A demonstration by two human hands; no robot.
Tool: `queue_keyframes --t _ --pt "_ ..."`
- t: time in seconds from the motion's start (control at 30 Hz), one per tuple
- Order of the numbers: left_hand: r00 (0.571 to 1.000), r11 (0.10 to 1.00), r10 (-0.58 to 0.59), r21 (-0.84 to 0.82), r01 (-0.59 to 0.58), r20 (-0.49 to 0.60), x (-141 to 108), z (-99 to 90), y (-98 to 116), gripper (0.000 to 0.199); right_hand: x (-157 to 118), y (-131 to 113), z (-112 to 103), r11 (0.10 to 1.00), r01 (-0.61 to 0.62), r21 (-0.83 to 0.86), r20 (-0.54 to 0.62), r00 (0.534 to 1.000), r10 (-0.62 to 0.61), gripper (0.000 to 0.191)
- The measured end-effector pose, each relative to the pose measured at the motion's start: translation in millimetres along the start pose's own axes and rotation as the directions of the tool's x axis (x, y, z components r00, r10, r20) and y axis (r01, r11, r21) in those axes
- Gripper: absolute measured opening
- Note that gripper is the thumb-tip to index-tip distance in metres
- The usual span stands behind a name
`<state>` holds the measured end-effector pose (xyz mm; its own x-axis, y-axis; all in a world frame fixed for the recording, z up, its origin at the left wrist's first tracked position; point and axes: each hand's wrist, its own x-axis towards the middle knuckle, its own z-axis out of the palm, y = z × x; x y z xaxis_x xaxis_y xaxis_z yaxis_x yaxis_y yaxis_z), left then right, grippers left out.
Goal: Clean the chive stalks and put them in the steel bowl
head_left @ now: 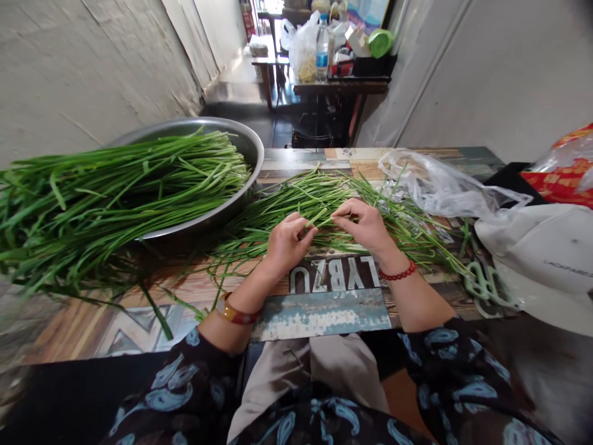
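Over the near middle of the table, my left hand point(288, 242) is closed around a few garlic chive stalks point(319, 216), their pale ends pointing up and right. My right hand point(365, 225) pinches the tip of one stalk between thumb and fingers, just beside the left. Behind and beneath both hands lies a loose pile of garlic chives point(296, 201). At the left stands a wide metal basin point(257, 148), heaped with a thick bundle of garlic chives point(176, 173) whose leaves hang over its near left side.
On the right are a crumpled clear plastic bag point(430, 185), pale green-handled scissors point(482, 281), a white cap point(551, 247) and a red package point(569, 167). Loose stalks point(157, 312) lie near the front edge. Beyond, another table point(343, 88) carries a water bottle point(322, 49) and bags.
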<state>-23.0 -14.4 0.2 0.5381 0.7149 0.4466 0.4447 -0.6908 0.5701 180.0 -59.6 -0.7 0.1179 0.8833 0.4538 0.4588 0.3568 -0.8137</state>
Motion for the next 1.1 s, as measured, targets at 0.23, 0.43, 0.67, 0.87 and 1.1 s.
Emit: queue_keyframes --t 0.23,0.43,0.67,0.87,1.1 --pt "1.000 1.000 0.000 -0.012 0.000 0.013 -1 0.8 0 0.022 -2 1 13 0.812 -0.289 0.507 -0.045 0.932 0.359 0.024" --pt "1.000 1.000 -0.007 -0.012 0.007 -0.008 0 1.0 -1 0.025 7 11 -21 0.925 -0.163 0.342 -0.336 0.899 0.283 0.026" --pt "1.000 1.000 -0.009 -0.012 0.009 -0.003 1 1.6 -3 0.021 7 9 -52 0.836 -0.118 -0.536 -0.383 0.917 -0.115 0.019" --pt "1.000 1.000 -0.022 -0.004 0.022 0.010 1 0.7 -1 0.020 4 -7 -28 0.977 0.021 -0.210 -0.036 0.999 -0.029 0.015" --pt "0.995 1.000 0.012 0.013 -0.013 0.095 -2 0.8 -1 0.024 3 -12 -12 0.990 0.092 -0.110 0.077 0.994 -0.083 0.025"
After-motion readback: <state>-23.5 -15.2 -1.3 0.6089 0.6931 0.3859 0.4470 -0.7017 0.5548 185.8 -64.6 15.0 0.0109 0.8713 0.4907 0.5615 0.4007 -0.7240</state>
